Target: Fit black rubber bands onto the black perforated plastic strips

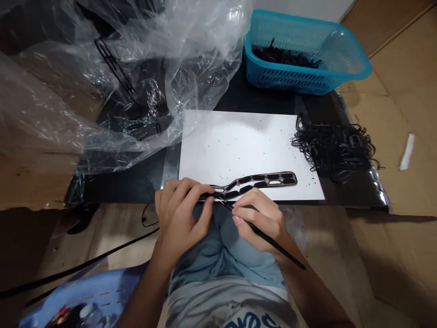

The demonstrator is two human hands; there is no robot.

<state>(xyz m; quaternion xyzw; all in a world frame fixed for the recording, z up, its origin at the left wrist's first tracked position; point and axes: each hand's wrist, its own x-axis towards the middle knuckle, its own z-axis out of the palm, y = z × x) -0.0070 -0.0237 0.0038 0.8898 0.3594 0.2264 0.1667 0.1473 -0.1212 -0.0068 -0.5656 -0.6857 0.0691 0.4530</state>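
A long black part with a row of slots (251, 182) lies along the front edge of a white sheet (235, 146). My left hand (182, 212) presses and pinches its left end, thumb and fingers on either side, hiding that end. In my right hand (259, 218) is a slim black pen-like tool (273, 241), its thin metallic tip touching the part just right of my left thumb. Small dark specks dot the sheet.
A tangled pile of black loops (336, 148) sits right of the sheet. Behind it stands a blue basket (307, 77) holding black pieces. Clear plastic film (143, 59) covers the left back. A blue bin (92, 291) is at the lower left.
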